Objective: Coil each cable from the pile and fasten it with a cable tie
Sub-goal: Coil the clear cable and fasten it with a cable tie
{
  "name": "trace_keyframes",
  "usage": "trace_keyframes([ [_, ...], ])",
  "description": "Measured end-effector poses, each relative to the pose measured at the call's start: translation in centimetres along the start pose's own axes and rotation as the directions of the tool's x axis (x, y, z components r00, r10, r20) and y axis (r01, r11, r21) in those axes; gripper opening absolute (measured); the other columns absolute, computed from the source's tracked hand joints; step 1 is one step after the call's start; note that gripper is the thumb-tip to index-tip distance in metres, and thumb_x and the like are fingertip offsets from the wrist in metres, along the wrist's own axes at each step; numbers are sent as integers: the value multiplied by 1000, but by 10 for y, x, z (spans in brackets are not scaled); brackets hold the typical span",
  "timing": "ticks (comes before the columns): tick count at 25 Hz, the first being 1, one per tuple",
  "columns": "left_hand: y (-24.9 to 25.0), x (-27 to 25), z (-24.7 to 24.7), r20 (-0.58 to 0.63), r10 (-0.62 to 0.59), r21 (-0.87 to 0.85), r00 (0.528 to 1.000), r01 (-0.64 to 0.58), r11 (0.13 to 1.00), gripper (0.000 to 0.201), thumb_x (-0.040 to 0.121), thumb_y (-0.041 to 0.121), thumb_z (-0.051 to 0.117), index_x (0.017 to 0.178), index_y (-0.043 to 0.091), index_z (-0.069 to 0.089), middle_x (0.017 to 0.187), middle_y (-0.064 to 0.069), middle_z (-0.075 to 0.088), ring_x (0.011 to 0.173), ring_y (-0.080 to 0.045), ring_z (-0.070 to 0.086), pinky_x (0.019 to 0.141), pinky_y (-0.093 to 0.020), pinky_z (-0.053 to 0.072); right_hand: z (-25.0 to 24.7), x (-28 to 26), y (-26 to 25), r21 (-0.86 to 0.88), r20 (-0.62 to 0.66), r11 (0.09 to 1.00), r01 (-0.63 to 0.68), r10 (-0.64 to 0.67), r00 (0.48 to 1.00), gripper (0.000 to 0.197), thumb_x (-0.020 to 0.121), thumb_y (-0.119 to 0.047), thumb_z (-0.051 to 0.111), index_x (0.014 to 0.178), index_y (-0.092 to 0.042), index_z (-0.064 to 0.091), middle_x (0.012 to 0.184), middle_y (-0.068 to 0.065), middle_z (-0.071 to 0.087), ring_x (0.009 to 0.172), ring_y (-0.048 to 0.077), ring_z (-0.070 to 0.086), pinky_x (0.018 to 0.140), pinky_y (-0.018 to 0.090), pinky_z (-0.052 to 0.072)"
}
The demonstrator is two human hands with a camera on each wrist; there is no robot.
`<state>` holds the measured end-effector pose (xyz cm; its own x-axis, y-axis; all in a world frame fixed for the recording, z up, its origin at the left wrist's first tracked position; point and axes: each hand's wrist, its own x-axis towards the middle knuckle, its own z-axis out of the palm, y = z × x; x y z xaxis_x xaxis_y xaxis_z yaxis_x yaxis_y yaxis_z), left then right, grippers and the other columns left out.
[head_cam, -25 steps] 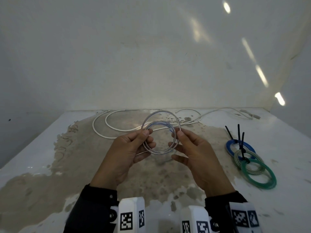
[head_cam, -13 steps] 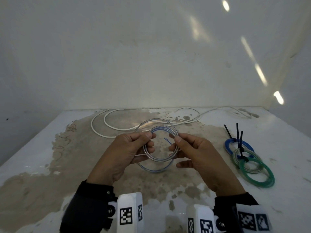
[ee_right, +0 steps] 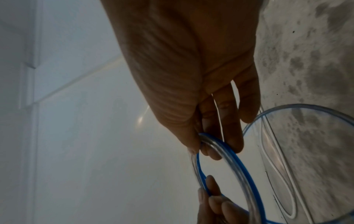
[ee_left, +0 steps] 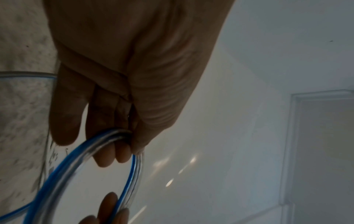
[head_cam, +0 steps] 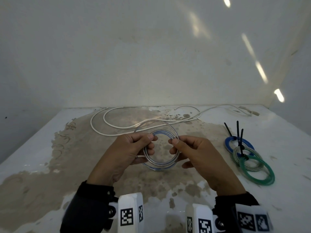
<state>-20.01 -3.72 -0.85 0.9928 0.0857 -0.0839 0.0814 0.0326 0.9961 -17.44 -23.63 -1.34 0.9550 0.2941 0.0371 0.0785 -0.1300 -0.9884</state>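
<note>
Clear blue-striped cable coil (head_cam: pixel 159 163) pinched by both hands: left hand (head_cam: pixel 125 153) one side, right hand (head_cam: pixel 196 154) opposite

I see dark sleeves (head_cam: pixel 94 204) ending at both wrists, each wrist carrying white camera mounts (head_cam: pixel 130 214) printed with black square markers (head_cam: pixel 245 221).

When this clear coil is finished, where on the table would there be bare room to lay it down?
Free: the near-left table, left of the left hand, and the strip between the right hand and the tied coils. Crowded: the far edge, where the white cable loops, and the right side around those coils.
</note>
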Motion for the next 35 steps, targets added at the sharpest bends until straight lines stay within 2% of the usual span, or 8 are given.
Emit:
trace_keyframes([
  [7, 4, 2, 2, 15, 41, 120, 999, -42, 992, 18, 95, 32, 62, 100, 22, 76, 88, 5, 75, 74, -8, 71, 70, -25, 56, -2, -4, -2, -25, -19, 1000, -2, 2, 1000, 16, 94, -34, 65, 95, -25, 79, 86, -2, 78, 68, 11, 70, 61, 24, 51],
  [11, 11, 8, 3, -196, 273, 392, 942, -180, 902, 19, 90, 45, 66, 105, 32, 66, 100, 8, 67, 80, -13, 69, 65, -32, 57, -10, -4, -4, -61, -69, 998, 13, -17, 997, 16, 94, -34, 64, 94, -27, 78, 84, -4, 78, 68, 7, 69, 61, 22, 51],
  [13, 18, 15, 0, -154, 426, 548, 891, -282, 788, 22, 92, 44, 63, 113, 41, 62, 109, 15, 60, 88, -6, 62, 75, -26, 49, -13, -5, -5, -82, -68, 996, 25, -30, 997, 15, 94, -33, 64, 94, -29, 78, 82, -4, 78, 67, 5, 68, 60, 18, 49],
  [16, 25, 21, -1, 25, 439, 639, 898, -352, 684, 27, 97, 40, 57, 123, 42, 63, 117, 25, 59, 102, 6, 53, 90, -17, 39, -13, -6, -8, -85, -92, 995, 56, -64, 994, 14, 94, -31, 65, 92, -30, 79, 78, -5, 77, 60, 0, 60, 56, 12, 45],
  [20, 18, 20, 0, 73, 383, 534, 921, -360, 765, 21, 97, 28, 61, 109, 41, 73, 100, 24, 74, 89, 3, 70, 81, -19, 51, -14, -1, -7, -18, -188, 998, 58, -61, 980, 15, 95, -29, 65, 94, -24, 78, 76, -2, 74, 56, 8, 55, 55, 23, 46],
  [26, 15, 12, 6, 52, 184, 226, 981, -192, 955, 21, 100, 22, 56, 106, 33, 73, 95, 7, 78, 84, -8, 74, 74, -28, 56, -11, 3, -8, 66, -172, 997, 38, -27, 985, 15, 95, -23, 63, 94, -20, 78, 71, -3, 70, 53, 7, 53, 52, 20, 48],
  [31, 13, 12, 5, 106, 92, 71, 990, -99, 993, 21, 96, 28, 61, 111, 20, 73, 101, 2, 78, 90, -13, 75, 73, -27, 57, -10, 7, -9, 110, -209, 993, 36, -12, 978, 15, 95, -23, 65, 91, -21, 79, 69, -4, 70, 52, 8, 53, 57, 23, 54],
  [35, 12, 10, 9, 78, 112, 39, 991, -116, 993, 18, 94, 24, 63, 107, 17, 74, 93, -1, 79, 78, -9, 74, 68, -20, 58, -9, 7, -11, 128, -224, 991, 40, -10, 974, 13, 93, -24, 67, 91, -20, 79, 67, -3, 69, 49, 7, 52, 56, 23, 54],
])
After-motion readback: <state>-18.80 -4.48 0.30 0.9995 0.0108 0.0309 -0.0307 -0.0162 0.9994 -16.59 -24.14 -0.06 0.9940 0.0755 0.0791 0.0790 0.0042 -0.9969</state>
